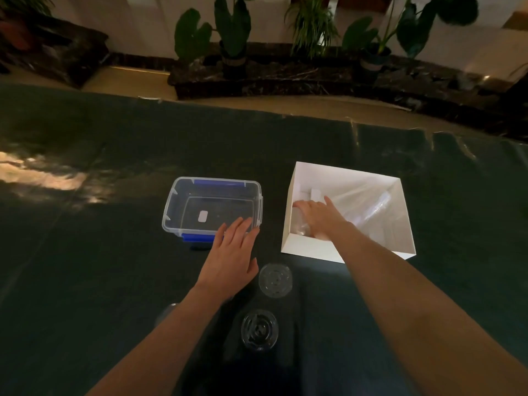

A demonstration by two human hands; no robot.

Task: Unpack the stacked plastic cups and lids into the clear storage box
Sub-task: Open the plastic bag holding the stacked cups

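Observation:
The clear storage box (171, 207) with blue latches sits on the dark table, holding only a small white label on its floor. My left hand (231, 255) hovers flat with fingers spread just in front of its near right corner, holding nothing. My right hand (320, 217) reaches down into the white cardboard box (288, 224) and wraps around a clear plastic cup (300, 224) at the box's left side. More clear plastic in a bag (371, 207) lies deeper in that box. Two clear pieces, a cup (275, 280) and a lid (259, 330), rest on the table near me.
A dark cloth covers the table (85, 252), with a glare patch at the far left. Beyond the far edge stands a dark stone planter ledge (271, 78) with several potted plants. A faint clear item (168, 310) shows beside my left forearm.

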